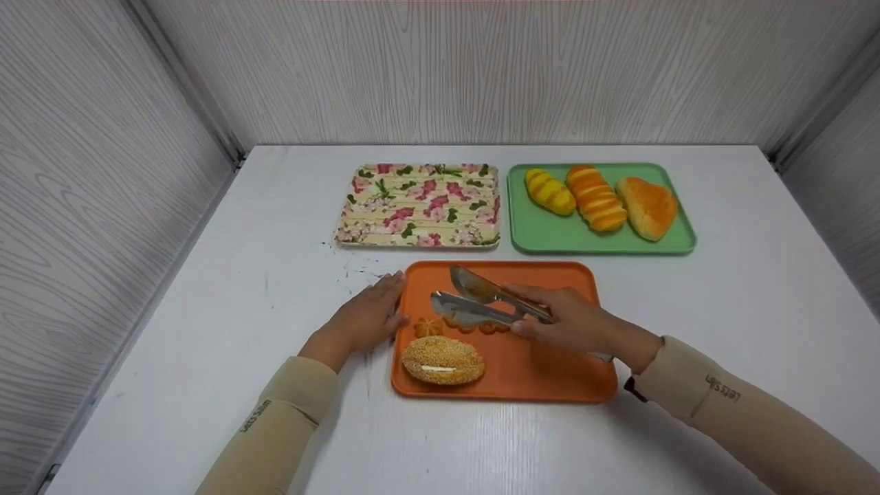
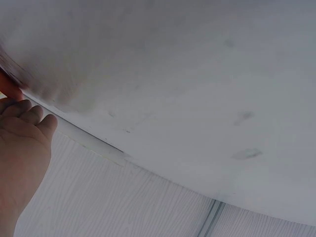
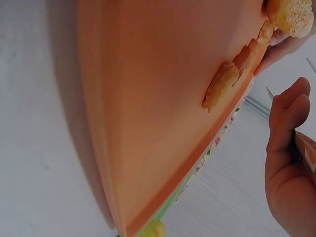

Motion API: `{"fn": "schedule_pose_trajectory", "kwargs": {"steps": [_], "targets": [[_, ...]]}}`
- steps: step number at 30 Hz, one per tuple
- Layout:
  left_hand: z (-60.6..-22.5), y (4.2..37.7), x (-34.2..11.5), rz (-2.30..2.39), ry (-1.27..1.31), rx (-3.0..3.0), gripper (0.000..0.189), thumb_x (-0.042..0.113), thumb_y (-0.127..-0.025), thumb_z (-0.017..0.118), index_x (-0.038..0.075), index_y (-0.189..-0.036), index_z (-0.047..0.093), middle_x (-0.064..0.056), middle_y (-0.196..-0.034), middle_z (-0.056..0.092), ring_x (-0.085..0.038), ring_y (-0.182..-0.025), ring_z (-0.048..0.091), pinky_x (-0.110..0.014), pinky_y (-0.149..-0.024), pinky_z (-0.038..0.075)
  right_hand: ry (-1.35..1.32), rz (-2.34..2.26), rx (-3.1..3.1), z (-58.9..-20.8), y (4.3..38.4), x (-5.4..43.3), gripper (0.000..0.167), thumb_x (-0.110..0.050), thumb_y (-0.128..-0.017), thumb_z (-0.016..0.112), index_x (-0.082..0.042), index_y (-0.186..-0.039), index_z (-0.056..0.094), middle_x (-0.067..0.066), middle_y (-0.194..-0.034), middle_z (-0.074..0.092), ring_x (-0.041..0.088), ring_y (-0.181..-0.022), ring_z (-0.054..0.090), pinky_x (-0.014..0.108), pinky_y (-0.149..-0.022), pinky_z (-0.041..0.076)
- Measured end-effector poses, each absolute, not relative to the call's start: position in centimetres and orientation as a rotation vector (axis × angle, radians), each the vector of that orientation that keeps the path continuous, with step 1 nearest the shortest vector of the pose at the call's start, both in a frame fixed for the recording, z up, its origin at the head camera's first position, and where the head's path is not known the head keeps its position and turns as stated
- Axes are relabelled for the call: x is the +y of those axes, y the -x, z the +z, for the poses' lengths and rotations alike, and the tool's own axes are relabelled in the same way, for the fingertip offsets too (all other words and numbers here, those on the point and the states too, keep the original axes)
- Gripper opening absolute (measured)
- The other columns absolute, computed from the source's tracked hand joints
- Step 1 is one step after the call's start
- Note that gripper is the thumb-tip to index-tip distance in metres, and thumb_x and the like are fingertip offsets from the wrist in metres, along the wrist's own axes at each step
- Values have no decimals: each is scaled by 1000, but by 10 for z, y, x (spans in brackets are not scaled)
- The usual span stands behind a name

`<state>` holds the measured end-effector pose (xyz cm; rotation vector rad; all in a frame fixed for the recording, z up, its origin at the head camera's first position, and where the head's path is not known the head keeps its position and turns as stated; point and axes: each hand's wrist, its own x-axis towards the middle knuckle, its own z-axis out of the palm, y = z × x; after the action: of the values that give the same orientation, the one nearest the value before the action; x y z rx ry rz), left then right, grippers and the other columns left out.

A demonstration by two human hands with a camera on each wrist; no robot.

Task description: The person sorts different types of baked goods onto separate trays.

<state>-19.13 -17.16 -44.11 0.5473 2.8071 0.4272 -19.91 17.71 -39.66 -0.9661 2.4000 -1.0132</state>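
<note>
My right hand (image 1: pixel 574 320) grips metal tongs (image 1: pixel 464 306) over the orange tray (image 1: pixel 536 381). The two blades of the tongs stand apart and point left across the tray. Small golden pastries lie in a row below them: a star-shaped one (image 1: pixel 428 328) at the left, others partly hidden by the blades. In front of that row is a sesame-coated bread roll (image 1: pixel 440 356), near the tray's front left corner. At the tray's left rim rests my left hand (image 1: pixel 368 313), fingers extended; the left wrist view shows its palm side (image 2: pixel 22 143) with nothing held.
Behind the orange tray stand a flower-patterned tray (image 1: pixel 419 206) and a green tray (image 1: pixel 550 237). The green one carries a yellow bread (image 1: pixel 548 192), a striped orange loaf (image 1: pixel 595 198) and a triangular bun (image 1: pixel 647 207). Wood-grain panels (image 1: pixel 481 75) enclose the white table (image 1: pixel 240 344).
</note>
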Motion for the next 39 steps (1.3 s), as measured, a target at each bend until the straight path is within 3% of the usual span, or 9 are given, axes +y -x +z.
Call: {"fn": "schedule_pose_trajectory", "kwargs": {"steps": [4,6,10,13,17,20,31,39], "targets": [[-441,191,-172,433,-548,2810,70,42,-101,42,6,-153,11,-11,-157,12,-26,-144,9,-42,-115,13,1006,-976,2379,-395,190,175,67,-49,-90,61,-26,-148,37,-6,-85,64,12,-61,49,27,-54,41],[-440,192,-172,434,-548,2813,71,42,-101,42,6,-153,11,-11,-157,12,-26,-144,9,-43,-115,14,1021,-973,2360,-394,186,174,67,-48,-90,62,-25,-148,38,-7,-102,65,12,-70,53,28,-58,43],[-440,192,-173,432,-547,2820,71,43,-101,42,7,-153,12,-10,-157,12,-26,-143,10,-43,-115,14,1080,-934,2349,-395,181,173,66,-49,-91,59,-26,-148,37,-9,-76,60,7,-57,45,26,-53,39],[-441,193,-173,439,-552,2820,71,43,-100,43,6,-153,12,-10,-157,12,-26,-143,10,-43,-114,14,1111,-926,2329,-395,177,172,66,-50,-91,58,-27,-149,36,-11,-72,58,6,-48,36,26,-49,35],[-441,193,-173,435,-555,2814,72,43,-100,43,6,-153,12,-10,-157,12,-25,-144,9,-43,-115,13,1125,-955,2282,-397,174,173,67,-47,-92,59,-27,-150,33,-8,-104,66,7,-54,49,27,-53,45],[-442,194,-173,431,-554,2812,71,43,-101,43,6,-153,12,-10,-157,12,-25,-144,9,-42,-115,12,1152,-960,2265,-398,172,174,69,-46,-91,61,-24,-150,33,0,-112,65,9,-64,58,29,-59,51],[-444,194,-174,442,-559,2810,72,43,-100,43,7,-154,11,-9,-158,10,-25,-144,8,-42,-115,12,1275,-910,2263,-403,167,174,67,-39,-89,66,-16,-147,40,3,-118,65,5,-60,58,25,-57,51],[-444,192,-174,442,-562,2804,72,44,-101,42,6,-153,11,-10,-158,11,-25,-144,8,-42,-115,13,1302,-849,2287,-406,167,173,61,-32,-91,66,-17,-145,44,1,-109,68,5,-56,54,24,-53,47]]}}
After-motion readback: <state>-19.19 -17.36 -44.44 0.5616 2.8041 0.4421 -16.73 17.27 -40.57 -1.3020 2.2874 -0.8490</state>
